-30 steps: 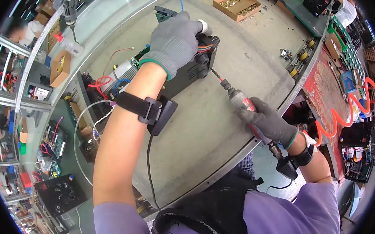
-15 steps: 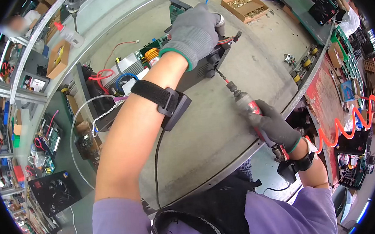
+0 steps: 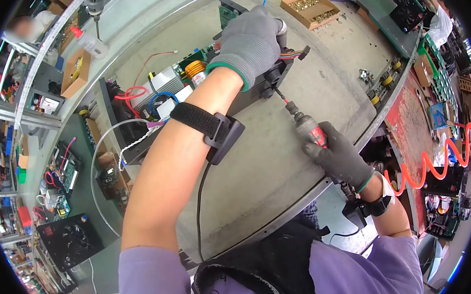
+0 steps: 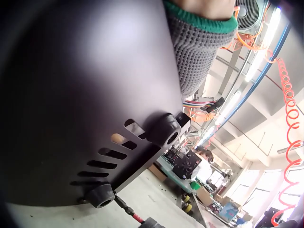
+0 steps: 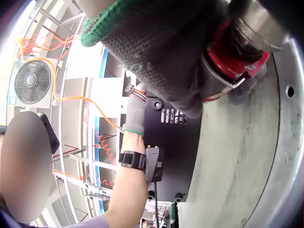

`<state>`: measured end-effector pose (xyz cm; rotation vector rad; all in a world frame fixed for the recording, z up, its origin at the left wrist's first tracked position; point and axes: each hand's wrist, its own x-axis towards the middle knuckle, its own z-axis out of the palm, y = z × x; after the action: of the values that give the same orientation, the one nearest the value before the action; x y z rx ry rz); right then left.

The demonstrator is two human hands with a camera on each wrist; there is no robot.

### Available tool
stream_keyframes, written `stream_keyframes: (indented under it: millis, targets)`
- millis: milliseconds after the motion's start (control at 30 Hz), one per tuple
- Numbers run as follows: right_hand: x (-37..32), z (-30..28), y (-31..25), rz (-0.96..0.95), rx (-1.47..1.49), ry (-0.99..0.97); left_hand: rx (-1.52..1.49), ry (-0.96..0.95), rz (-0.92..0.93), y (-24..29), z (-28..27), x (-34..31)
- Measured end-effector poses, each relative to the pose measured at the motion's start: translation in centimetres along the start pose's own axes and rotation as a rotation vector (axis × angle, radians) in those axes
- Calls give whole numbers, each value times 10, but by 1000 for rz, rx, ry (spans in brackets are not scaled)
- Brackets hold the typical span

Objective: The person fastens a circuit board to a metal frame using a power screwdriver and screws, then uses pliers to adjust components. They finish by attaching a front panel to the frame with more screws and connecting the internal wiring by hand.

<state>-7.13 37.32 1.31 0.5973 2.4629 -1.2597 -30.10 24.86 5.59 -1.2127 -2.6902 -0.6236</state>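
In a grey glove, my left hand (image 3: 253, 42) grips the upper edge of a black metal case (image 4: 85, 95), which stands tilted on its side with its rubber feet (image 4: 100, 195) turned outward. Circuit boards and an orange coil (image 3: 195, 71) show inside it. Coloured wires with a connector (image 3: 301, 53) stick out beyond the left hand. My gloved right hand (image 3: 340, 153) holds a red and silver power screwdriver (image 3: 308, 128) around its body. The screwdriver's bit (image 4: 124, 205) points up at the lower rubber foot, its tip right beside it; the left fingertips are hidden behind the case.
An open cardboard box of brass parts (image 3: 310, 11) sits at the back of the bench (image 3: 254, 184). Another electric driver (image 3: 95, 8) hangs at upper left, near a bottle (image 3: 92, 43). An orange coiled hose (image 3: 439, 168) runs at right.
The left hand and the case have moved right in the head view, and more of the case's inside shows. The screwdriver has followed slightly, its bit staying near the rubber foot.
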Motion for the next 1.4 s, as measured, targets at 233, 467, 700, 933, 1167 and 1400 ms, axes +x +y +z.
stream_keyframes:
  millis: [233, 467, 700, 933, 1167, 1400]
  targets:
    - [0, -3, -3, -1, -88, 18, -220, -149, -114, 0, -24, -4]
    - [3, -5, 1, -11, -109, 24, -743, 132, 111, -71, -22, -43]
    - [4, -9, -4, 6, -130, 10, -1558, -64, -605, 9, -82, -147]
    - [11, -12, -6, -30, -225, 20, -1596, -368, -872, -6, -33, -214]
    - [4, -16, -8, 14, -101, -12, -1556, -243, -863, 15, -13, -203]
    - [-60, -13, -10, -154, 116, -159, -1644, -169, -918, 26, 12, -167]
